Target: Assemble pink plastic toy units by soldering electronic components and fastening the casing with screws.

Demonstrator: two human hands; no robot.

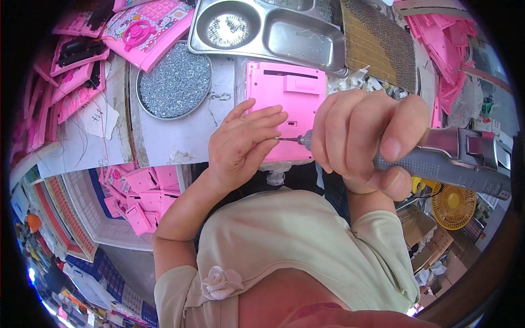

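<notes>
My right hand (366, 136) is wrapped around a grey electric screwdriver (443, 167), whose thin bit (289, 139) points left. At the bit's tip, the thumb and forefinger of my left hand (243, 139) come together in a pinch, the other fingers stretched out above. Whatever sits between them is too small to make out. Beneath both hands lies a pink plastic casing (268, 109) with a slot near its far edge and a small raised block. My right hand hides part of its right side.
A round dish (174, 113) heaped with small silver screws stands left of the casing. Behind it is a metal compartment tray (262, 49) holding more small parts. Pink toy casings (150, 27) pile up at far left; a white crate (112, 232) below holds others. Corrugated cardboard (377, 44) lies at far right.
</notes>
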